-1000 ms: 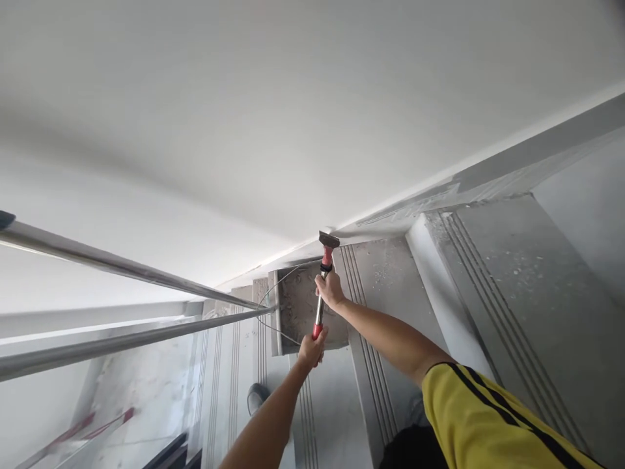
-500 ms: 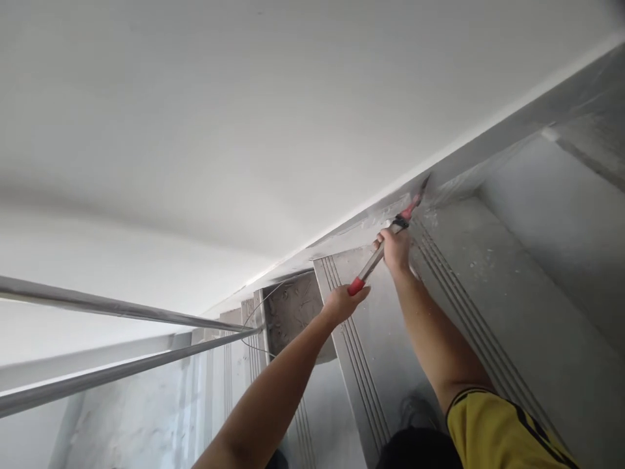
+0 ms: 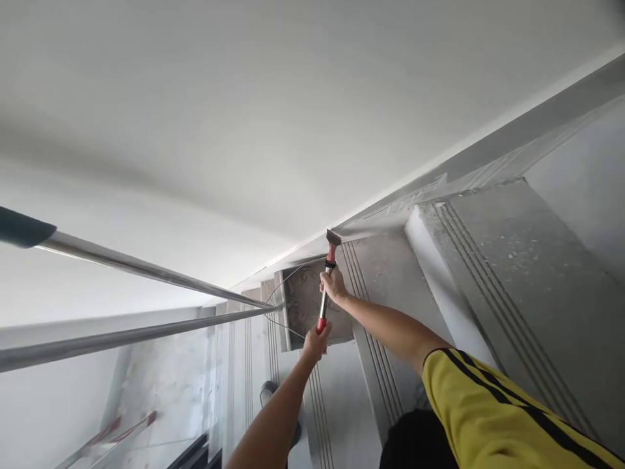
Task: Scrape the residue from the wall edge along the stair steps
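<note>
A long-handled scraper with red ends and a metal shaft is held in both hands. My left hand wraps the red butt end of the handle. Further up the shaft, just below the black collar, my right hand is closed round it. The wide dark blade points up at the foot of the white wall, by the grey skirting strip. Whether the blade touches the wall I cannot tell. Beneath the tool lies a dustpan with brownish debris in it.
Two metal poles run from the left to the dustpan; the upper one has a dark green grip. Grooved concrete stairs carry white flakes. A shoe shows on the steps. Red-tipped bars lie at lower left.
Both hands have carried the scraper left and down along the skirting, and its blade now sits above the dustpan. The view has shifted too, showing the pole's green grip.
</note>
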Motion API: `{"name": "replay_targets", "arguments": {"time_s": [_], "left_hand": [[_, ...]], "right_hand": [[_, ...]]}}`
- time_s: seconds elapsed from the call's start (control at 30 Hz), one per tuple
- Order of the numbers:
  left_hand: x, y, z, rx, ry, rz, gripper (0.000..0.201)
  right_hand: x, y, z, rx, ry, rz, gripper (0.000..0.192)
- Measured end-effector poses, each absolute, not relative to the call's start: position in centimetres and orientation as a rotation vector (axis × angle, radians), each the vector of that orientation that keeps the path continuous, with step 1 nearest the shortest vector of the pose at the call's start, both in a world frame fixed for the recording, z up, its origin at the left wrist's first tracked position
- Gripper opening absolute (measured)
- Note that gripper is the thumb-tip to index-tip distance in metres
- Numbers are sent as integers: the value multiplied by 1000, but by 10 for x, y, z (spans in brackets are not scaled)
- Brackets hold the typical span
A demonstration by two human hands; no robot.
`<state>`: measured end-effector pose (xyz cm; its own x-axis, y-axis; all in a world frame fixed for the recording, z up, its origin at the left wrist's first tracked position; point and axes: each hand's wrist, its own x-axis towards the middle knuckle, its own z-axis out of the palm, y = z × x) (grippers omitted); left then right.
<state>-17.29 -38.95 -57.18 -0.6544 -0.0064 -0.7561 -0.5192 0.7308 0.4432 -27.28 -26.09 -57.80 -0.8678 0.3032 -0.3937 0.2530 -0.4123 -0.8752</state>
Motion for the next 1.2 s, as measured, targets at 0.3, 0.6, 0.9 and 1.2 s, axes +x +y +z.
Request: {"name": "replay_targets", "arguments": {"time_s": [0.3, 0.6, 0.9, 1.2], "left_hand": [[-176, -361, -604, -387, 2144, 917, 49], [-190, -315, -582, -168, 2192, 897, 44], [-237, -261, -534, 123, 2230, 844, 47], [-182, -345, -568, -191, 2160, 870, 42]], "right_hand": [[-283, -227, -584, -779, -1747, 2448, 15], [-279, -166, -549, -829, -1617, 2411, 14], [-284, -85, -507, -812, -1331, 2303, 18], [-270, -199, -545, -802, -1617, 2437, 17]]}}
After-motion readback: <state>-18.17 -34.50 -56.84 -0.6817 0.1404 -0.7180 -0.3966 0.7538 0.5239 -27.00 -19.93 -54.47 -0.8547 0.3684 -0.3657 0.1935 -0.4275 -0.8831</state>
